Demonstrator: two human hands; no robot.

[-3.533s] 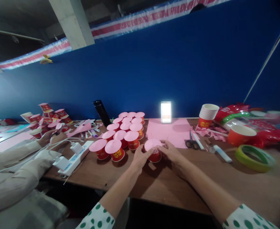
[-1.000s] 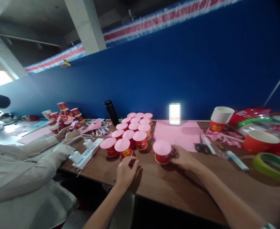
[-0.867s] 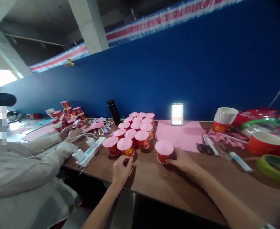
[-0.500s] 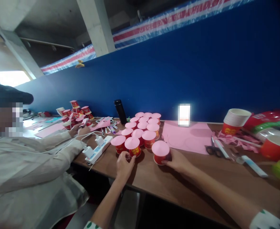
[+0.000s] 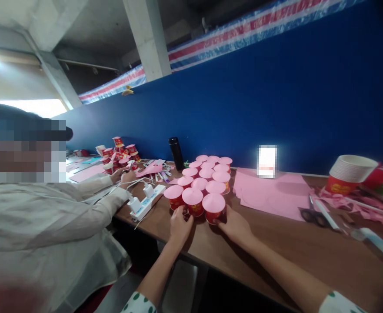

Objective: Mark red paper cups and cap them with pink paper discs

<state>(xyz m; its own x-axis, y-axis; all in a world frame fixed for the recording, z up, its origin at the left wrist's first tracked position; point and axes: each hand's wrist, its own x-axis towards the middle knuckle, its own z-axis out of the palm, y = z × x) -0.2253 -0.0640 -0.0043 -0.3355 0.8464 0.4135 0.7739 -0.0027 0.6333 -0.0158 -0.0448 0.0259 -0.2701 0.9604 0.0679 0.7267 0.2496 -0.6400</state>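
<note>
In the head view my right hand (image 5: 236, 227) is wrapped round the side of a red paper cup (image 5: 214, 216) topped by a pink paper disc. This cup stands at the front right of a close group of similar covered cups (image 5: 207, 173). My left hand (image 5: 180, 227) has its thumb and fingers at the base of the middle front paper cup (image 5: 195, 209), which is also topped with pink. Left of that stands another covered cup (image 5: 174, 203). The fingertips of both hands are partly hidden by the cups.
A white power strip (image 5: 148, 202) with plugs and cables lies left of the cups, beside a co-worker (image 5: 80, 230). A black flask (image 5: 176, 154) stands behind. Rightward are pink sheets (image 5: 272, 189), a lit phone (image 5: 267, 161), scissors (image 5: 313, 215) and stacked cups (image 5: 351, 171).
My right hand has brought its covered cup leftward, up close beside the middle front cup. My left hand stays at that middle cup. The view has shifted slightly left.
</note>
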